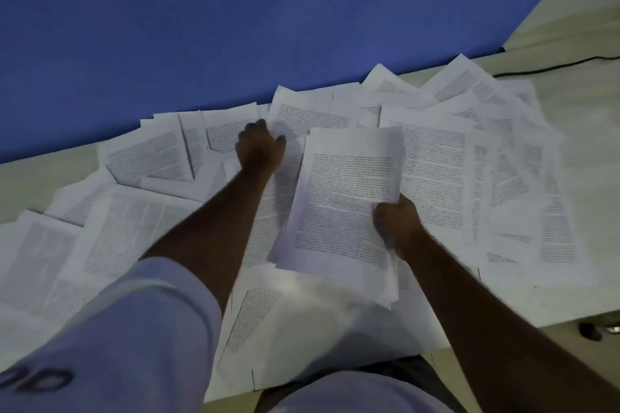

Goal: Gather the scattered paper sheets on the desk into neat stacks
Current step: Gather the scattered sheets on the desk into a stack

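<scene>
Clearly light and floppy, the gathered stack (pixel 342 208) sags in the right hand (pixel 397 223), which pinches its edge; the left hand (pixel 260 147) curls onto a loose sheet (pixel 312 117), best lifted by a corner.

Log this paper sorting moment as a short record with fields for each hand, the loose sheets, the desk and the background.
left hand: left hand reaches forward, fingers curled on a printed white sheet at the far edge
right hand: right hand grips the gathered stack of printed white sheets
loose sheets: scattered printed white sheets overlap
desk: pale desk top
background: blue wall panel; black cable
</scene>
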